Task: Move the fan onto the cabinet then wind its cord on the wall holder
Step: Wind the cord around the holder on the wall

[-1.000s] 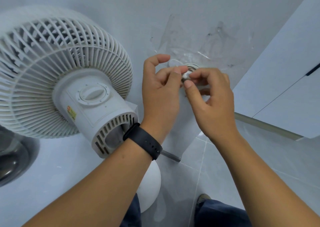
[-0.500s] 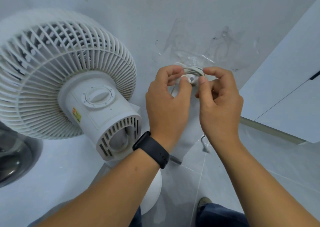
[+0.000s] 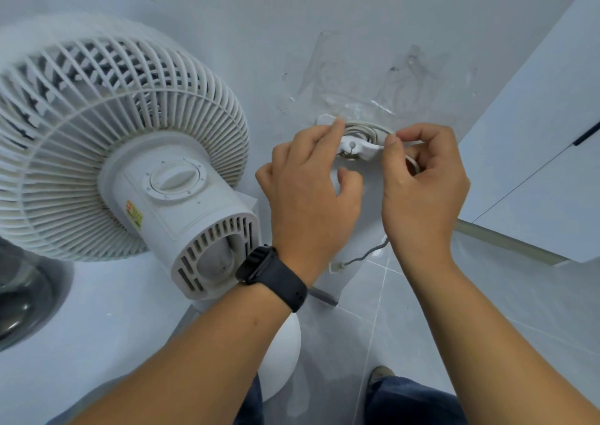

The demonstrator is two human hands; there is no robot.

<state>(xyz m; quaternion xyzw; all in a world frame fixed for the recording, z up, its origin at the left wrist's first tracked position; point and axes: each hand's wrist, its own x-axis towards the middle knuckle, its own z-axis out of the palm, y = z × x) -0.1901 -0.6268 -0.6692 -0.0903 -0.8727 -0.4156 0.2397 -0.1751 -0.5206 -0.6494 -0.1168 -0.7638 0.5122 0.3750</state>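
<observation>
Left hand [image 3: 308, 197] now off cord [image 3: 363, 130]

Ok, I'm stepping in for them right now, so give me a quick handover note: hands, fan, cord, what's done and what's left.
Left hand: fingers at the wall holder, thumb apart, not clearly gripping anything.
Right hand: pinches the cord.
Fan stands on the cabinet, left of the holder.
Done: fan placed, several cord loops on the holder.
Left: a short tail with the plug hangs below; wind or tuck it.
</observation>
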